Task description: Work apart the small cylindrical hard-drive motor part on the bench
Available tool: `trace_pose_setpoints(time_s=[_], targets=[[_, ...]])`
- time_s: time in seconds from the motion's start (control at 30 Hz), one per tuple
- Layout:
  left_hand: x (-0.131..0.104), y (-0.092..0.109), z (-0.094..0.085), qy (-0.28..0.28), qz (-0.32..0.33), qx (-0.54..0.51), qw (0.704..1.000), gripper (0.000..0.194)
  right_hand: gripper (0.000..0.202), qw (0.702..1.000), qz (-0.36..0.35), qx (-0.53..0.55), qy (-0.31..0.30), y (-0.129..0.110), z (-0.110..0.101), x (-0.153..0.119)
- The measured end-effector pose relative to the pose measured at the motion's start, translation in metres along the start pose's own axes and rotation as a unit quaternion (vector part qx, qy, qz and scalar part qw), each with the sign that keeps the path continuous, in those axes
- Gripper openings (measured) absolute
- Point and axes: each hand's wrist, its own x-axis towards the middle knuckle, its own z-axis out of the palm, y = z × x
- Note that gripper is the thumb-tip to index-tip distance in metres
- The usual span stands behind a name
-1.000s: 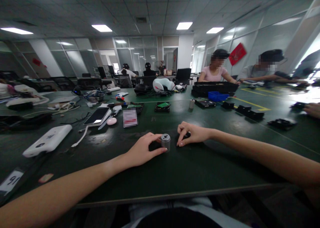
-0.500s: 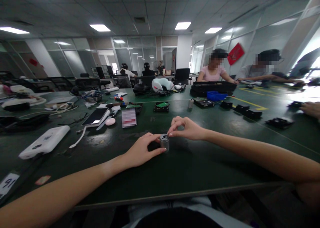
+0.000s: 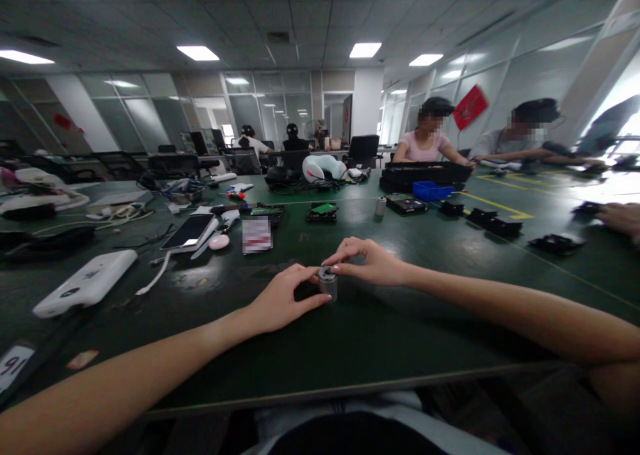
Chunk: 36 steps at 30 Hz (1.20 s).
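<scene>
A small silver metal cylinder [image 3: 327, 287] stands upright on the green table in front of me, with dark openings in its top face. My left hand [image 3: 285, 294] grips it from the left, thumb at the near side and fingers behind. My right hand [image 3: 367, 262] comes in from the right, thumb and index finger pinched together at the cylinder's top rim. Whatever those fingertips may hold is too small or hidden to make out. Part of the top face is covered by the right fingertips.
Further back on the green table [image 3: 400, 348] are a second small cylinder [image 3: 381, 206], hard drives [image 3: 407, 203], a blue tray [image 3: 433, 190] and black parts [image 3: 493, 223]. To the left lie a white power bank [image 3: 87, 283] and a phone [image 3: 189, 232]. Two people sit across on the right.
My right hand has moved slightly left and down, bringing its fingertips from beside the cylinder onto its top. My left hand keeps its grip on the cylinder.
</scene>
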Motion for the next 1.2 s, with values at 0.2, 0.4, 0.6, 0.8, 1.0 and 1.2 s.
trace_pose_setpoints(time_s=[0.2, 0.4, 0.6, 0.8, 1.0, 1.2], targets=[[0.000, 0.000, 0.001, 0.003, -0.002, -0.004, 1.000, 0.032, 0.021, 1.000, 0.001, 0.016, 0.022, -0.001, 0.004, 0.000], [0.000, 0.000, 0.001, 0.007, 0.005, 0.000, 1.000, 0.030, 0.023, 0.998, 0.038, 0.043, 0.030, -0.008, 0.007, 0.002], [0.000, -0.002, 0.003, 0.007, 0.006, -0.002, 1.000, 0.030, 0.026, 0.992, 0.086, 0.083, 0.032, -0.014, 0.013, 0.003], [0.000, 0.000, 0.001, 0.006, 0.010, 0.003, 1.000, 0.032, 0.026, 0.986, 0.123, 0.109, 0.033, -0.012, 0.016, 0.003], [0.000, -0.001, 0.002, 0.004, 0.005, 0.002, 1.000, 0.033, 0.032, 0.989, 0.091, 0.100, 0.059, -0.012, 0.014, 0.001], [-0.001, -0.001, 0.001, 0.003, 0.001, 0.002, 1.000, 0.034, 0.042, 0.996, 0.039, 0.062, 0.050, -0.010, 0.010, 0.000]])
